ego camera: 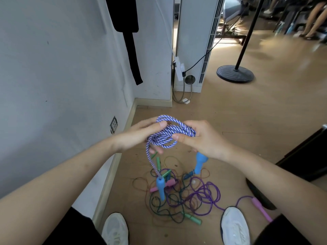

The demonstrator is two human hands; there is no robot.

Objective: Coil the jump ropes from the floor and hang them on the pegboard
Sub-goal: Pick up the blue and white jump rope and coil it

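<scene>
- Wooden floor, with a white wall on your left. You stand looking down, and your two white shoes are at the bottom edge of the view.
- Tangle of thin ropes on the floor between and just ahead of your shoes. It has purple, dark green and brownish strands looped over each other, with green and pink handles mixed in. One purple strand runs out toward your right shoe and ends in a pink handle.
- Braided rope, twisted in blue and white and thicker than the floor ropes. It is wound into several stacked loops and held in the air above the tangle, between your hands.
- Left hand: it grips the left side of the coil. The thumb is pressed over the top of the loops and the fingers are curled underneath.
- Right hand: it pinches the right side of the coil. The thumb lies across the near strands and the fingers are wrapped behind.
- One loose tail drops from the coil below your left hand, straight down to a blue handle that hangs over the tangle. You cannot tell whether its tip touches the pile.
- Second blue handle: it hangs just beneath your right wrist, above the floor ropes.
</scene>
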